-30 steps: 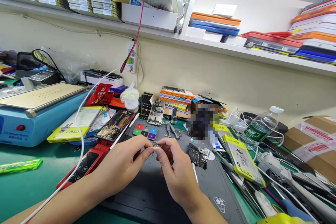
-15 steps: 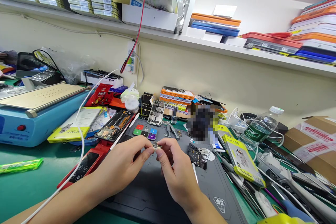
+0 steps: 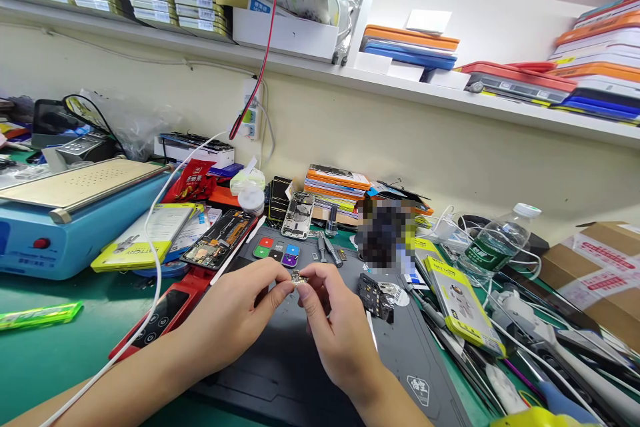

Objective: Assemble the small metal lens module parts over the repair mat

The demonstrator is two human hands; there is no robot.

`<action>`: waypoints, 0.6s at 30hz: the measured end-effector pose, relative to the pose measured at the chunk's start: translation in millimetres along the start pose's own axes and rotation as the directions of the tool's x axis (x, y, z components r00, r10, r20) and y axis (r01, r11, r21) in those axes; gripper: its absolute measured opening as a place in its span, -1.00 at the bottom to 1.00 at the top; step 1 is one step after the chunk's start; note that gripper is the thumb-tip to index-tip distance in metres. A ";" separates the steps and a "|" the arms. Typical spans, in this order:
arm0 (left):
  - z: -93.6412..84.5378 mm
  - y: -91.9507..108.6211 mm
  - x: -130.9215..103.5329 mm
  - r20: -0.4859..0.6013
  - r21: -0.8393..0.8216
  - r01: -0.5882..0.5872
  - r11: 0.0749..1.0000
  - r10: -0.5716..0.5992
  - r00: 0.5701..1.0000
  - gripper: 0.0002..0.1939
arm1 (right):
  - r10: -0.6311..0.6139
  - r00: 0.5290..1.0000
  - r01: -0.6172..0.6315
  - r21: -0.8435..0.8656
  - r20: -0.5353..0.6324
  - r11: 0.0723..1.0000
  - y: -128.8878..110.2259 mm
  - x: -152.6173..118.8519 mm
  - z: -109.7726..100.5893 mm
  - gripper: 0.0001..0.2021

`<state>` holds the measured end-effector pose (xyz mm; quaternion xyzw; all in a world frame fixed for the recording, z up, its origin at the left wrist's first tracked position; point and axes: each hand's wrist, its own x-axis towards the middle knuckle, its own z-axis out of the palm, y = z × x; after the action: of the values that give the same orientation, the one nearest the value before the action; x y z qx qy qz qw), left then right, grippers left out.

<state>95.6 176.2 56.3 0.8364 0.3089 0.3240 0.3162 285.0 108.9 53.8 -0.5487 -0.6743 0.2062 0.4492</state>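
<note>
My left hand (image 3: 245,310) and my right hand (image 3: 337,317) meet over a dark grey work mat (image 3: 280,373). Between their thumbs and forefingers both pinch a tiny metallic part (image 3: 299,277), largely covered by the fingertips. Just beyond the fingers lie colored square pads (image 3: 277,251) on the mat, two grey screwdriver-like tools (image 3: 330,250) and an opened phone housing (image 3: 299,215). A black piece with small components (image 3: 375,297) rests to the right of my right hand. An opened phone (image 3: 219,239) sits beyond my left forearm.
At left stand a blue machine with a metal plate (image 3: 80,233) and a red device (image 3: 160,317). A white cable (image 3: 159,267) crosses my left forearm. On the right are yellow battery boxes (image 3: 465,303), a water bottle (image 3: 500,240), tools and a cardboard box (image 3: 595,273).
</note>
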 end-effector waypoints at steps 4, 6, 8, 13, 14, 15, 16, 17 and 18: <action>-0.3 -0.4 -0.9 -0.003 -0.001 0.001 1.000 -0.001 1.000 -0.75 | 0.000 1.000 0.000 0.001 -0.001 1.000 -0.1 -0.2 -0.2 -0.82; 0.0 -0.8 -1.0 -0.003 0.001 0.004 1.000 -0.004 1.000 -0.75 | 0.002 1.000 -0.002 -0.002 -0.003 1.000 -0.3 -0.3 -0.3 -0.83; 0.4 -1.0 -0.8 -0.005 0.002 0.004 1.000 -0.004 1.000 -0.75 | 0.001 1.000 -0.001 -0.004 -0.005 1.000 -0.5 -0.2 -0.3 -0.83; 1.1 -1.1 -0.1 -0.011 -0.006 0.006 1.000 -0.006 1.000 -0.75 | -0.005 1.000 0.005 -0.008 -0.008 1.000 -1.1 -0.9 -0.5 -0.84; 1.0 -1.1 -0.1 -0.010 -0.009 0.006 1.000 -0.006 1.000 -0.75 | -0.005 1.000 0.005 -0.007 -0.009 1.000 -1.1 -1.1 -0.5 -0.84; 1.0 -1.1 -0.1 -0.012 -0.011 0.006 1.000 -0.006 1.000 -0.75 | -0.006 1.000 0.005 -0.005 -0.010 1.000 -1.1 -1.2 -0.5 -0.83; 0.9 -1.1 -0.2 -0.013 -0.013 0.006 1.000 -0.006 1.000 -0.75 | -0.006 1.000 0.006 -0.005 -0.010 1.000 -1.0 -1.3 -0.4 -0.83; 0.9 -1.1 -0.3 -0.014 -0.012 0.004 1.000 -0.004 1.000 -0.74 | -0.006 1.000 0.006 -0.004 -0.010 1.000 -0.9 -1.2 -0.2 -0.83; 0.8 -1.0 -0.4 -0.014 -0.010 0.002 1.000 -0.002 1.000 -0.74 | -0.006 1.000 0.006 -0.003 -0.009 1.000 -0.7 -0.9 0.0 -0.83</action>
<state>95.6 176.2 54.9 0.8322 0.3103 0.3312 0.3186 284.6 107.8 53.9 -0.5483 -0.6743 0.2013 0.4519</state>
